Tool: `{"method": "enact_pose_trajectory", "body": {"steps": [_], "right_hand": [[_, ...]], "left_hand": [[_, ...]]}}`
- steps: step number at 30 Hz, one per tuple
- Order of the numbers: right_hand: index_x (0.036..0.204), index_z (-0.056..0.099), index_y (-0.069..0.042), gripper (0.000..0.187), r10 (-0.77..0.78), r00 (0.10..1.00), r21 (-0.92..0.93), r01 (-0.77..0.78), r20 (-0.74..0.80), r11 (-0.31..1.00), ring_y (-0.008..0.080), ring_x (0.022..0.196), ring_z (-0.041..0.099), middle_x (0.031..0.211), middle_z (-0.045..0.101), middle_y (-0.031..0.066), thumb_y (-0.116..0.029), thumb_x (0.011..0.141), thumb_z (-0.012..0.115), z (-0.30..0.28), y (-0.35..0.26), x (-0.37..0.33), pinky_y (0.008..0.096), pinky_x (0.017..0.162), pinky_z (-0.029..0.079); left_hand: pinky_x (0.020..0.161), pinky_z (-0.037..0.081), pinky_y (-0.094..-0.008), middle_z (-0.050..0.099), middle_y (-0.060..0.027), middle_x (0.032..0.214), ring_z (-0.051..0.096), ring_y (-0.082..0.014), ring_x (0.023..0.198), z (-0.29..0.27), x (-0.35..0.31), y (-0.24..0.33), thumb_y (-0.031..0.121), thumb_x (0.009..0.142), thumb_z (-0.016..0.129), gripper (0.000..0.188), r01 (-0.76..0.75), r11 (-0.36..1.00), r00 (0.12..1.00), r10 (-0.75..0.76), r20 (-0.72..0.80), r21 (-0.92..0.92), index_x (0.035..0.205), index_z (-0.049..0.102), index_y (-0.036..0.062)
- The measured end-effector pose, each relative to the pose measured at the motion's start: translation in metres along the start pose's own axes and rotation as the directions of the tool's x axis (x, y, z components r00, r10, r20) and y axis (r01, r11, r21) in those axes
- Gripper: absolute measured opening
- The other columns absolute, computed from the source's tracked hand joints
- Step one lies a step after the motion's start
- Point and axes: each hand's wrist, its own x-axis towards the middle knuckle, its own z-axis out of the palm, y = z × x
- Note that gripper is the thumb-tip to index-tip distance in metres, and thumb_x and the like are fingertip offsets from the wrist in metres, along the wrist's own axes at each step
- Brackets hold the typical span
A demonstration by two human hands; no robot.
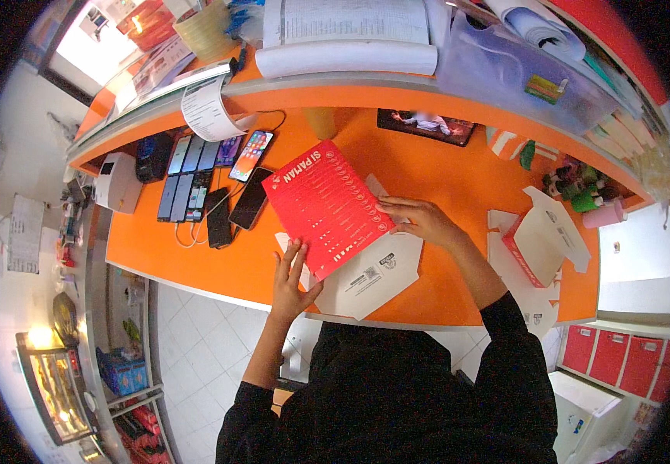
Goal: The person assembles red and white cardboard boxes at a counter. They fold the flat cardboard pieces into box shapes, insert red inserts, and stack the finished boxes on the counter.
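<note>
A flat cardboard food box (330, 207) lies at a slant in front of me on the orange counter, its printed red panel facing up. White cardboard flaps (371, 276) spread out under and beside that panel. My left hand (295, 280) holds the box's lower left edge, fingertips on the red panel and thumb beside the white flap. At the right edge, my right hand (423, 222) grips the box, its fingers lying along the red border. Parts of the flaps are hidden beneath the panel.
A partly folded red-and-white box (540, 241) stands at the right. Several phones (193, 172) with cables lie left, near a white receipt printer (117, 182). A propped phone (425, 126) plays video at the back. A shelf (327, 91) with papers and a plastic bin (517, 66) overhangs the counter.
</note>
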Motion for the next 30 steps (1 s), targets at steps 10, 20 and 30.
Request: {"method": "enact_pose_trajectory", "body": {"steps": [10,20,30], "right_hand": [[0.130,0.057,-0.020,0.053,0.022,1.000,0.036,-0.022,0.005,0.999,0.0272,0.118,0.056,0.136,0.053,0.0068,-0.012,0.079,0.070,0.002,0.004,0.002,0.0358,0.095,0.049],[0.130,0.057,-0.016,0.052,0.045,0.998,0.156,-0.052,0.048,0.986,0.0271,0.120,0.054,0.137,0.052,0.0076,-0.017,0.080,0.071,0.003,0.010,0.008,0.0361,0.096,0.048],[0.127,0.052,-0.002,0.049,0.597,0.565,-0.402,-0.825,-0.570,0.397,0.0375,0.120,0.051,0.121,0.056,0.0243,-0.007,0.079,0.059,-0.074,0.020,-0.182,0.0467,0.108,0.034]], "left_hand": [[0.111,0.017,-0.0599,0.039,-0.0137,0.146,0.038,-0.0328,0.135,-0.008,0.004,0.001,0.028,0.071,0.080,0.081,0.017,0.998,1.000,-0.016,0.022,-0.054,0.141,0.043,0.0106],[0.113,0.013,-0.0587,0.046,-0.0129,0.141,0.041,-0.0311,0.133,-0.006,0.005,-0.002,0.030,0.072,0.080,0.073,-0.054,0.997,0.996,0.051,-0.067,-0.048,0.136,0.050,0.0102],[0.112,0.011,-0.0611,0.053,-0.0097,0.125,0.043,-0.0306,0.124,0.006,0.000,0.007,0.040,0.066,0.083,0.073,-0.032,0.997,0.993,0.040,-0.113,0.072,0.128,0.056,0.0101]]}}
